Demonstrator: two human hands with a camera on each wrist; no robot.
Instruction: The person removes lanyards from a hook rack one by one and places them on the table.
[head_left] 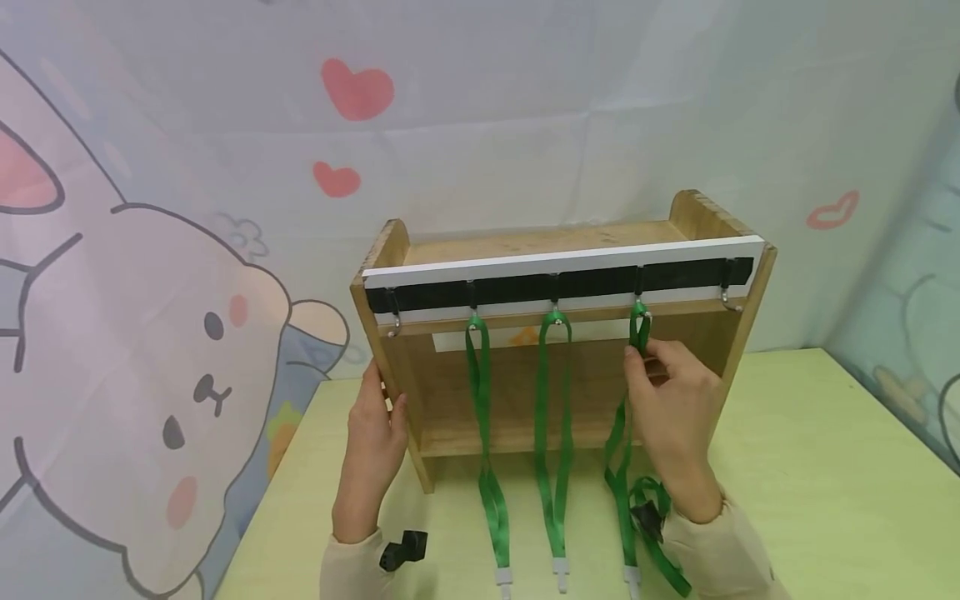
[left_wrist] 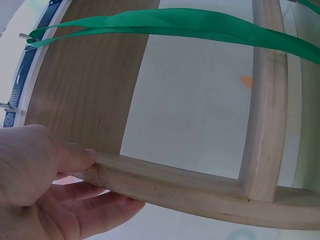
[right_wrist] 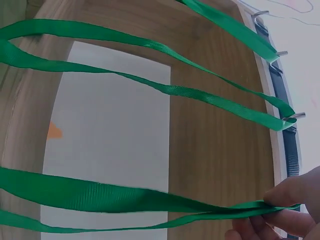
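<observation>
Your right hand (head_left: 671, 404) pinching a green lanyard (right_wrist: 125, 199) between thumb and fingers, just below its hook (head_left: 648, 315), your left hand (head_left: 375, 442) gripping the wooden shelf (left_wrist: 170, 191) by its side

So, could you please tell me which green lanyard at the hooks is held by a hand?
The rightmost hooked lanyard, at the fourth hook from the left: the right hand pinches it, while no hand touches the left lanyard or middle lanyard.

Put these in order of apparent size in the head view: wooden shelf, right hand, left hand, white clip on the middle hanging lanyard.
1. Wooden shelf
2. Right hand and left hand: too alike to rank
3. White clip on the middle hanging lanyard
</observation>
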